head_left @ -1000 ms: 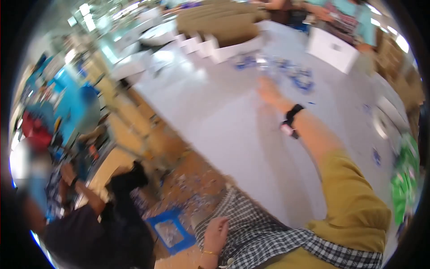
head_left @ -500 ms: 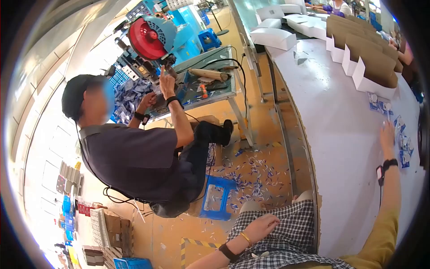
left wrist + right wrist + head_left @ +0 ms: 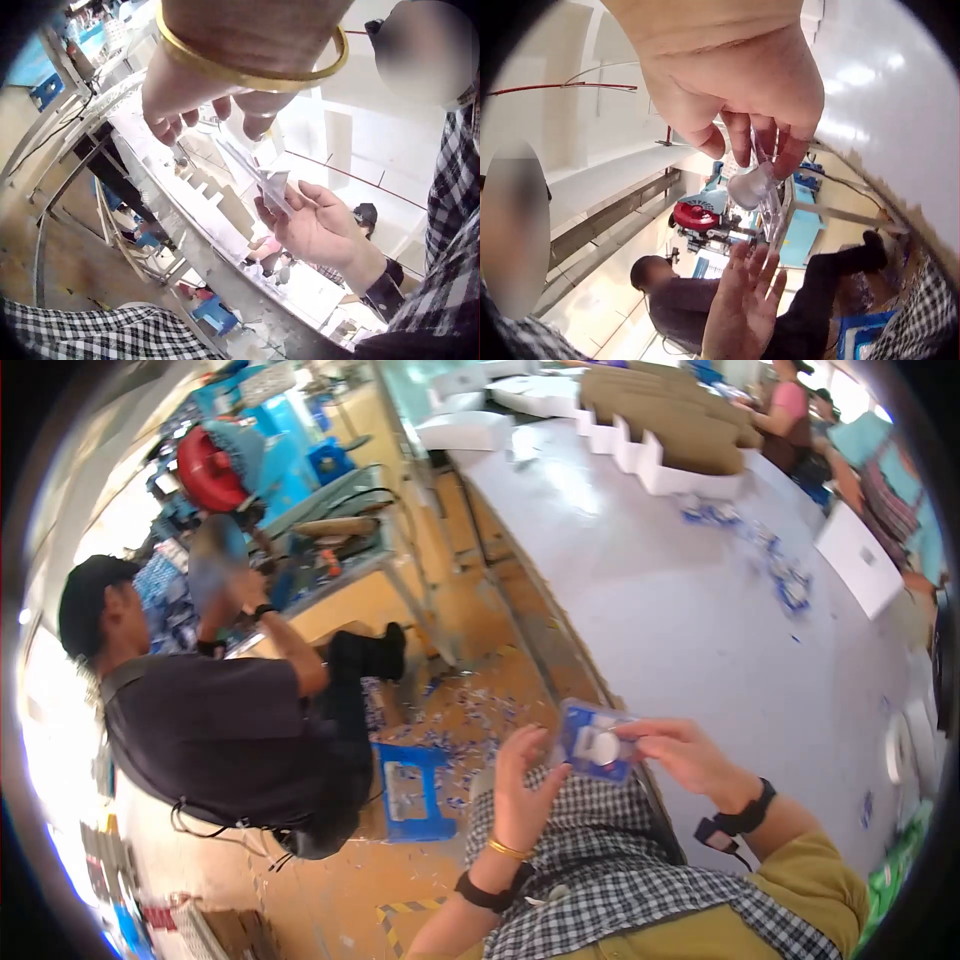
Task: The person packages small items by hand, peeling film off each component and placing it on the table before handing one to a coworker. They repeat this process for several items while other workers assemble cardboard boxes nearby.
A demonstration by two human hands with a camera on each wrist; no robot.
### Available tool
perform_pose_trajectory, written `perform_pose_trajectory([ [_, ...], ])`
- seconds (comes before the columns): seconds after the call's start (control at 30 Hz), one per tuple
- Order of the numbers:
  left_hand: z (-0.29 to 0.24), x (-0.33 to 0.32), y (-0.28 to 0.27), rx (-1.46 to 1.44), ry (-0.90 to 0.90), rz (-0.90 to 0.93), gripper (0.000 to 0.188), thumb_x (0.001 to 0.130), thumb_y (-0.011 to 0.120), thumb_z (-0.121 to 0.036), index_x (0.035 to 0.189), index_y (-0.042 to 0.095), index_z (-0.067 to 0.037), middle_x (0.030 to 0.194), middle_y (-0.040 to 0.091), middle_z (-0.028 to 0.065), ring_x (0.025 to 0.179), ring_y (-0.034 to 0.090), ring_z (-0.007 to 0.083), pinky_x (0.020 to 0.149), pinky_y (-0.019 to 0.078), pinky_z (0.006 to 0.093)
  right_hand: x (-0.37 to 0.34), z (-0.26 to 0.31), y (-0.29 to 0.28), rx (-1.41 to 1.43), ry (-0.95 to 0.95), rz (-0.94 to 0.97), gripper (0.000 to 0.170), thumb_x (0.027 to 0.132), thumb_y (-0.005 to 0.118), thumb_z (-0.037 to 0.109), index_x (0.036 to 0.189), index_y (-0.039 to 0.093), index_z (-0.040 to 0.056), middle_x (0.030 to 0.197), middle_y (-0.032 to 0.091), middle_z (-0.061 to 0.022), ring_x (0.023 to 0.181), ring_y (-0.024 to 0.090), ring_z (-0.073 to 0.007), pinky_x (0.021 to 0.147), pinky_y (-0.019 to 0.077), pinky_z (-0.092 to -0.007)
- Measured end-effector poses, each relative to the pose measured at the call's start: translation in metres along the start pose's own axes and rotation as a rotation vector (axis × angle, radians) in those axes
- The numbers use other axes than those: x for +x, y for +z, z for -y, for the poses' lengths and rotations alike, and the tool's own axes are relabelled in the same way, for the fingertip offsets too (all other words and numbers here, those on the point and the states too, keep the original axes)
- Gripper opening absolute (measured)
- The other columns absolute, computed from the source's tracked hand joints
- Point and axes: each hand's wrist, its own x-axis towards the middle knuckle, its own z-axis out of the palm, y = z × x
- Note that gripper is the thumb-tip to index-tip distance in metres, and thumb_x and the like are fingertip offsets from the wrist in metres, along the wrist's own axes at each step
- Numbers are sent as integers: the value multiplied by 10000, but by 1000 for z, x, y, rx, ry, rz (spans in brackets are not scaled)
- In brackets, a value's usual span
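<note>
A clear plastic blister pack (image 3: 578, 745) with blue printing and a round white piece is held up over the lap. My right hand (image 3: 692, 758) pinches its right edge between thumb and fingers. In the right wrist view the rounded bulge (image 3: 748, 187) of the pack stands out from its flat sheet. My left hand (image 3: 522, 795) is raised at the pack's left side, fingers spread and thumb pointing toward it. From the left wrist view, the pack (image 3: 276, 186) is seen edge-on, its near end close to the left fingertips.
More blue packs (image 3: 790, 585) lie on the white table (image 3: 640, 600), beside brown-and-white cartons (image 3: 690, 460). A white box (image 3: 858, 560) stands at the right. To the left, a person in dark clothes (image 3: 220, 750) sits near a red-wheeled machine (image 3: 210, 468). A blue stool (image 3: 415, 795) stands on the littered floor.
My right hand has come back from the packs on the table to above the lap and now holds one. The left hand has lifted from the lap toward it.
</note>
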Motion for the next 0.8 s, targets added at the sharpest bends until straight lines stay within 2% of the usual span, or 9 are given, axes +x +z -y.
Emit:
perform_pose_trajectory([
  [0.13,4,-19,6,-202,-183,45,414,820,681,-29,1187,489,-37,1165,531,77,1052,547,167,909,453,287,-28,-21,15,150,48,12,309,913,532,82,1202,583,-14,1206,581,-93,1062,532,-132,909,438,-296],
  [0.23,-4,-31,3,-421,-266,89,280,847,626,18,1104,519,-11,1102,566,86,1035,569,157,893,466,276,-44,-27,16,22,60,95,303,907,568,117,1191,585,13,1155,586,-65,1068,506,-119,902,424,-278],
  [0.4,-11,-40,6,-393,-288,216,165,876,594,13,1032,546,-13,989,595,36,916,595,110,809,484,237,-43,-15,24,-123,-119,-93,299,911,578,194,1150,555,16,1002,612,-55,943,526,-107,778,443,-269],
  [0.47,-15,-44,8,-426,-297,271,152,868,609,0,1010,557,-19,971,598,25,888,591,96,777,486,229,-45,-8,27,-385,175,83,321,907,583,253,1117,574,11,931,623,-52,864,553,-116,761,451,-265],
  [0.53,-15,-46,10,-364,-322,399,212,857,607,25,1043,528,-41,980,568,6,912,552,77,773,455,210,-46,-21,21,-453,170,102,339,900,585,280,1103,587,7,882,627,-36,809,564,-118,736,455,-261],
  [0.6,-11,-50,11,-415,-323,423,278,847,634,-21,1108,538,-17,1033,603,51,924,592,119,775,496,240,-50,-28,8,-431,113,-11,320,895,591,262,1103,599,18,889,629,-34,806,555,-111,720,454,-255],
  [0.7,22,-55,4,-339,-377,347,391,860,630,-81,1225,497,-38,1102,573,91,987,598,179,807,506,271,-49,-36,-53,104,-6,-427,321,899,571,195,1164,563,13,956,632,-56,857,595,-155,781,485,-293],
  [0.77,52,-63,-6,-312,-438,369,377,870,620,-100,1221,499,-31,1102,577,91,983,601,177,799,509,274,-52,-46,-109,519,-309,-689,344,899,551,154,1210,513,10,1048,611,-81,884,592,-174,808,489,-311],
  [0.8,63,-67,-10,-274,-511,374,365,881,610,-119,1217,502,-25,1101,581,92,980,603,176,790,513,277,-61,-50,-128,518,-316,-702,344,899,551,154,1210,513,10,1048,611,-81,884,592,-174,808,489,-311],
])
